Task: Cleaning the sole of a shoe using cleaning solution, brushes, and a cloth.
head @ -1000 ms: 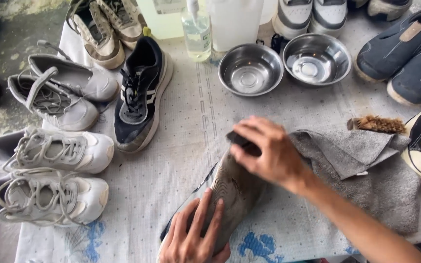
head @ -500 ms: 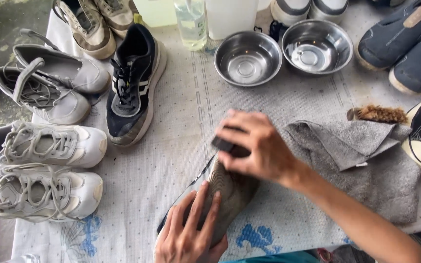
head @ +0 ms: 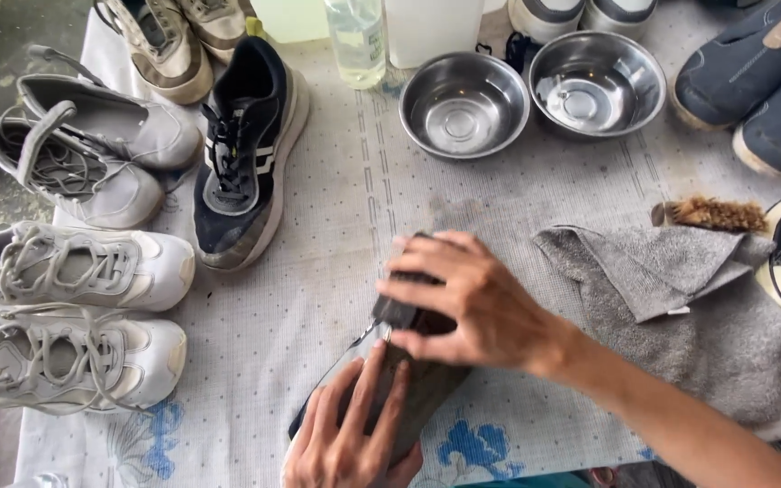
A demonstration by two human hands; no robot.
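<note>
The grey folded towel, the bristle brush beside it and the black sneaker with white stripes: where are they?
grey folded towel (head: pixel 680 307), head view, middle of cloth.
bristle brush (head: pixel 714 214), head view, its bristles.
black sneaker with white stripes (head: pixel 244 158), head view, laced tongue.

shoe (head: pixel 399 398) under hands at 6 | towel (head: pixel 680 307) at 3 | bowls (head: pixel 465 104) at 12 | sneakers (head: pixel 83 271) at 9

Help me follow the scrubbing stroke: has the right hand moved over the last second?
Yes. The right hand, gripping a dark block on the grey shoe, has slid toward the person, away from the left steel bowl.
</note>
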